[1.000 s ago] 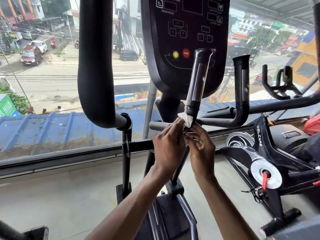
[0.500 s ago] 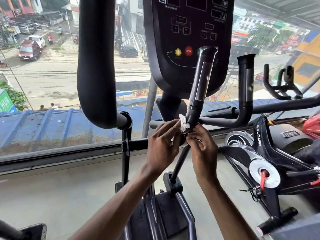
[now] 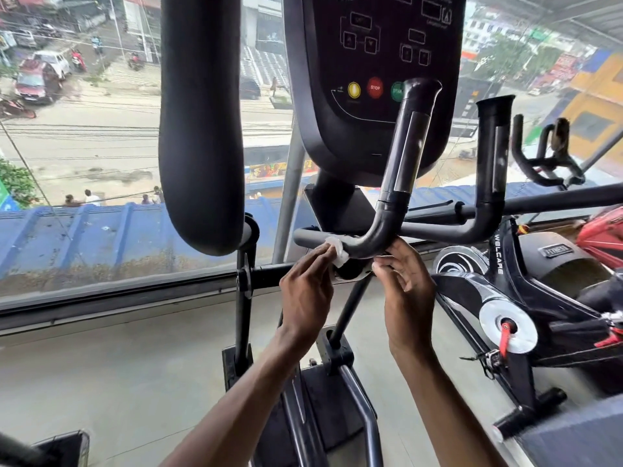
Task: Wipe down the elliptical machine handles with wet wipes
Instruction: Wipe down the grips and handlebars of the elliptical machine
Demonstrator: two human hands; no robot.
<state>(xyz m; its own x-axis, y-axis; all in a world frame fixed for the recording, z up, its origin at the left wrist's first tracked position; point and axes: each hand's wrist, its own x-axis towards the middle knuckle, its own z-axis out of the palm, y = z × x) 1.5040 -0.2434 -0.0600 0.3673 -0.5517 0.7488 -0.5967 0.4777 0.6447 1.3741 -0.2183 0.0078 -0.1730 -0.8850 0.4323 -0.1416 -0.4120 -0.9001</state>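
A black fixed handle (image 3: pixel 401 170) of the elliptical rises in front of the console (image 3: pixel 374 62) and bends at its base. My left hand (image 3: pixel 308 288) pinches a white wet wipe (image 3: pixel 337 252) against the left side of that bend. The wipe runs under the bend to my right hand (image 3: pixel 406 281), which pinches its other end below the right side. A second fixed handle (image 3: pixel 494 156) stands further right. The thick moving handle (image 3: pixel 202 129) hangs at the left.
A spin bike (image 3: pixel 526 298) stands close on the right. A large window (image 3: pixel 84 129) with a street below fills the background. The elliptical's frame and pedals (image 3: pixel 323 399) sit beneath my arms on a grey floor.
The wipe has slid down from the lower stem to the bend of the handle. My hands have drawn apart, with the wipe stretched under the bend.
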